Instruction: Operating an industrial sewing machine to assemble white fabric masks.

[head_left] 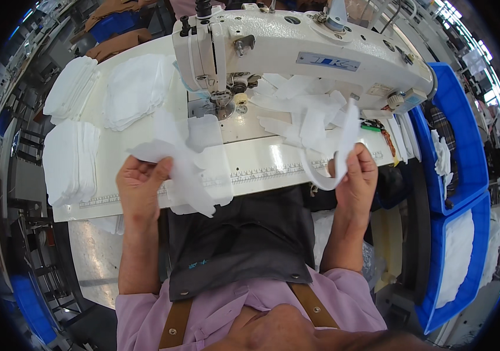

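My left hand (140,186) grips a bunch of chained white fabric pieces (188,164) that trail from the needle area of the white sewing machine (296,50) down over the table's front edge. My right hand (356,174) holds up a narrow curved white fabric strip (337,152), which loops below my fingers. Both hands hover just in front of the sewing table (261,161), over my lap.
Stacks of cut white fabric (71,158) lie on the table's left side, with another stack (133,90) behind. Loose white strips (302,111) pile under the machine arm. Blue bins (457,152) with white cloth stand at the right.
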`<state>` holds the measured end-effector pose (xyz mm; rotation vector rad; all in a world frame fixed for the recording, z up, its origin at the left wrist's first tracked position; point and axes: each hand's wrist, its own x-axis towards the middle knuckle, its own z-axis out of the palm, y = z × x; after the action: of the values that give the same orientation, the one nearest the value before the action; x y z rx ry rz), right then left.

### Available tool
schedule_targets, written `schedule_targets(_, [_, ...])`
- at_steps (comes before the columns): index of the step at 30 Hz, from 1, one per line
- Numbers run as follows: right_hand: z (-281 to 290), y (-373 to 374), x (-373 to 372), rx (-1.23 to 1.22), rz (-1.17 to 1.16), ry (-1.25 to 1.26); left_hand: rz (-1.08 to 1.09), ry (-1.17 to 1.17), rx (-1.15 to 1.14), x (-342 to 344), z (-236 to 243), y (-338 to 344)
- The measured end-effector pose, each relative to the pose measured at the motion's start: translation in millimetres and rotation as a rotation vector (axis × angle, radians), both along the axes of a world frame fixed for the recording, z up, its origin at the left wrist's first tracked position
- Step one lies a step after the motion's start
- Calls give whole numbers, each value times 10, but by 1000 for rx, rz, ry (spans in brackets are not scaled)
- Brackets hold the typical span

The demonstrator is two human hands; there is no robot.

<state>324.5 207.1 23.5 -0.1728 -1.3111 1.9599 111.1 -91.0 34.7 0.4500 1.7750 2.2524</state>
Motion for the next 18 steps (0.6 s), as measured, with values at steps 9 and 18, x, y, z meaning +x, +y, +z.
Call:
schedule_targets(9, [-6,-17,-420,668,-269,-510,-213,-50,21,174,144,78])
schedule_targets(18, [-27,-391,-677,638,40,-428,-395,-238,-29,242,-238,569])
